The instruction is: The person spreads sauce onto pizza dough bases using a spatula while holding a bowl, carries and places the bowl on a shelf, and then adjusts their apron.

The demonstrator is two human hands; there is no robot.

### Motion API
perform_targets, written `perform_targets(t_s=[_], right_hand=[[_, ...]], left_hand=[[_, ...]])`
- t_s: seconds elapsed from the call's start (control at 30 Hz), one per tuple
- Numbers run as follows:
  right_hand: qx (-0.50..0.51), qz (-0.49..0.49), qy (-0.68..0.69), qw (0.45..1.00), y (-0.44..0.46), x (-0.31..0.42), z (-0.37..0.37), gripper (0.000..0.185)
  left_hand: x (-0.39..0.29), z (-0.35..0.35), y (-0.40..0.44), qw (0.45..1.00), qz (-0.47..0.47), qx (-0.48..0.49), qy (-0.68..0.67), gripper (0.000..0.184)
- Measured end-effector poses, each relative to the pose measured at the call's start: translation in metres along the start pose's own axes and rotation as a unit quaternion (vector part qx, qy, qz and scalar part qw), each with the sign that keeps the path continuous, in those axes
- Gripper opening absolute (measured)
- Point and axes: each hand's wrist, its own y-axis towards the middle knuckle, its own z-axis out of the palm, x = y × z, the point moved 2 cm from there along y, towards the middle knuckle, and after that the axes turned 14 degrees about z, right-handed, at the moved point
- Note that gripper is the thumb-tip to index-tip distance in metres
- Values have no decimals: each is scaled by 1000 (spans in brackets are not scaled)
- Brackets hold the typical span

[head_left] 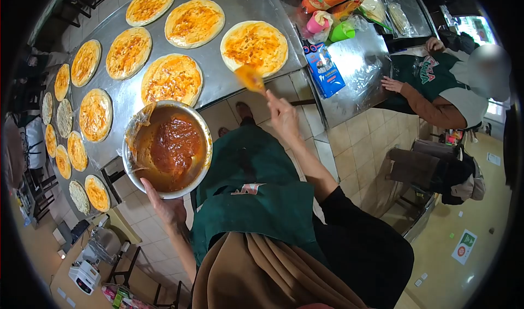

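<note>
My left hand (164, 204) is wrapped under the near side of a metal bowl (209, 157), tilted toward me. Thick red-orange sauce (176, 145) lies in its bottom and coats the walls. In my right hand (284, 117) is the handle of a sauce-covered spatula (250, 79), its head blurred by motion. That head is over the near edge of a round pizza base (255, 47) spread with sauce; whether they touch I cannot tell. Another sauced pizza base (172, 81) lies just beyond the bowl, partly hidden by it.
Several more round bases cover the metal table (218, 99), mostly sauced, a few pale. On a side table to the right are a blue box (326, 72), a green cup (342, 32), a pink cup (318, 23) and packets. A person in a green apron (417, 72) stands there.
</note>
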Motion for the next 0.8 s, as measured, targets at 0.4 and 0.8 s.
perform_targets(t_s=[0.4, 0.8], right_hand=[[-30, 24, -99, 994, 39, 9, 11, 33], [50, -29, -86, 995, 47, 22, 29, 28]], left_hand=[[-2, -27, -7, 1000, 16, -7, -14, 67], [-2, -35, -13, 999, 23, -32, -17, 67]])
